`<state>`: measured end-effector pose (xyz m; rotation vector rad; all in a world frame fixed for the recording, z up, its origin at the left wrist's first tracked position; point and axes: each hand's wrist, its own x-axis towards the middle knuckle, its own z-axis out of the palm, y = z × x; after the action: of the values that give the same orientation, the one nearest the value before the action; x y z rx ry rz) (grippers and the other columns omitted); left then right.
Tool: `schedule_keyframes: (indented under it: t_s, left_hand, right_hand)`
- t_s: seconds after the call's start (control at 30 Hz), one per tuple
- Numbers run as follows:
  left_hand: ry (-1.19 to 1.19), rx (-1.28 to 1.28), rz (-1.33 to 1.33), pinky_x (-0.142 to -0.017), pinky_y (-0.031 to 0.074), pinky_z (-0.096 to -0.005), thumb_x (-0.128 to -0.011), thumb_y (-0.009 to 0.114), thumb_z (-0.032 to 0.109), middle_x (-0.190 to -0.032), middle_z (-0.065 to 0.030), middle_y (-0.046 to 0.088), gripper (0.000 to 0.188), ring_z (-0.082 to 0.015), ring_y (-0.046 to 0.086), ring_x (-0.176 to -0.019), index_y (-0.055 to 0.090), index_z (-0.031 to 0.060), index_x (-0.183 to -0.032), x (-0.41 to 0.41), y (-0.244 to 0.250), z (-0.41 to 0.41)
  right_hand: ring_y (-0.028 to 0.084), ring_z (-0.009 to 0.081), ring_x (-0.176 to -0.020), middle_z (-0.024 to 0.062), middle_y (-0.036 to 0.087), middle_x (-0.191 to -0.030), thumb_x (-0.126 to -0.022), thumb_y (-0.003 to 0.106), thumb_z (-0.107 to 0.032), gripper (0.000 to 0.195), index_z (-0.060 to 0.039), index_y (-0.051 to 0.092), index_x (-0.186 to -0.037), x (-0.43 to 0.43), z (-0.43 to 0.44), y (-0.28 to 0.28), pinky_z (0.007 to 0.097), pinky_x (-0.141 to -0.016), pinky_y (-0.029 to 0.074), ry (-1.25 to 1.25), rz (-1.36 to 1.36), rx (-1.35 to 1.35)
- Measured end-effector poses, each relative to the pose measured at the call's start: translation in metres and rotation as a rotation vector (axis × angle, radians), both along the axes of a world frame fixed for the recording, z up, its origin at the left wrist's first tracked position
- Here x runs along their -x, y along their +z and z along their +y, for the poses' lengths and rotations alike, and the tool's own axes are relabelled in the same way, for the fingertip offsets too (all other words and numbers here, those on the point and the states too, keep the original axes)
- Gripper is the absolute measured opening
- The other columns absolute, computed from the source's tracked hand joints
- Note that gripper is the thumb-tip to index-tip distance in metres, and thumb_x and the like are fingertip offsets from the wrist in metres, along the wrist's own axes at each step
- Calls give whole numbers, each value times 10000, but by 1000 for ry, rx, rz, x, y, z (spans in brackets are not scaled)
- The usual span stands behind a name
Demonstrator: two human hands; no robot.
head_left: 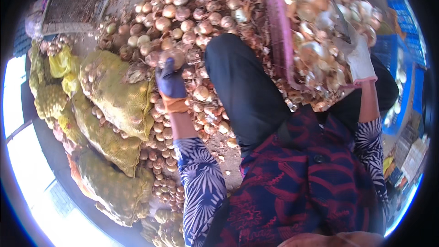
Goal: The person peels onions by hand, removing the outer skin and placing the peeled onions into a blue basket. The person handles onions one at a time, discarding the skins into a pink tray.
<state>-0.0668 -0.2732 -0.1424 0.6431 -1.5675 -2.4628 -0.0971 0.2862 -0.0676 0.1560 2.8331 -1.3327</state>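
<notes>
My left hand (170, 80), in a blue and orange glove, is closed around an onion (172, 58) above the spread of loose onions (163, 24) on the ground. On the other side of my bent knee, my right hand (356, 56) wears a white glove and grips a knife, whose dark blade (341, 22) points up and away from me. Below the blade lies a heap of onions and papery skins (315, 41) beside the rim of a pink plastic crate (281, 31). The knife's handle is hidden in the glove.
Yellow mesh sacks of onions (116, 92) lie along the left. A grey mesh-bottomed crate (77, 5) stands at the upper left, near a yellow plastic bag (60, 63). Blue crates (391, 75), one holding pale onions, stand at the right. Loose skins litter the ground.
</notes>
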Motion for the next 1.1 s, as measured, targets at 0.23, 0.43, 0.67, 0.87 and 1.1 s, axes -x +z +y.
schedule_keyframes:
  t_s: [0.23,0.43,0.67,0.87,1.1]
  left_hand:
    - [-248,16,261,-989,529,-391,-747,701,3,-1232,-153,610,737,-244,624,-1093,475,0,-1449,-19,154,142]
    - [-647,6,25,-999,508,-361,-892,734,158,-1271,-119,607,714,-215,626,-1112,384,-54,-1476,-67,170,259]
    - [-855,258,24,-1058,443,-363,-909,668,245,-1343,-164,575,741,-232,567,-1224,348,-84,-1491,-86,170,280]
    - [-678,185,13,-973,496,-334,-816,811,210,-1250,-162,623,836,-205,606,-1121,379,-71,-1475,-102,143,298]
    - [-702,1050,88,-1018,484,-451,-719,866,266,-1347,-239,579,921,-412,588,-1194,403,25,-1477,-107,117,289]
  right_hand:
    - [553,60,-753,-21,618,-900,-913,662,-86,403,-31,611,-1309,-96,-53,109,228,-674,465,-244,4,28]
    - [583,46,-706,-11,653,-873,-959,687,-179,392,-21,605,-1309,-133,-111,93,211,-588,463,-33,-317,828]
    - [548,59,-589,-15,609,-761,-1030,544,-433,384,-72,636,-1122,-149,-70,50,208,-512,420,-4,-475,1166]
    - [586,90,-624,1,624,-756,-1036,536,-401,394,-39,626,-1162,-144,-80,55,246,-535,459,51,-501,890]
    - [674,381,-776,146,684,-887,-1002,548,-320,294,-92,629,-1168,-162,-62,42,473,-641,530,294,29,23]
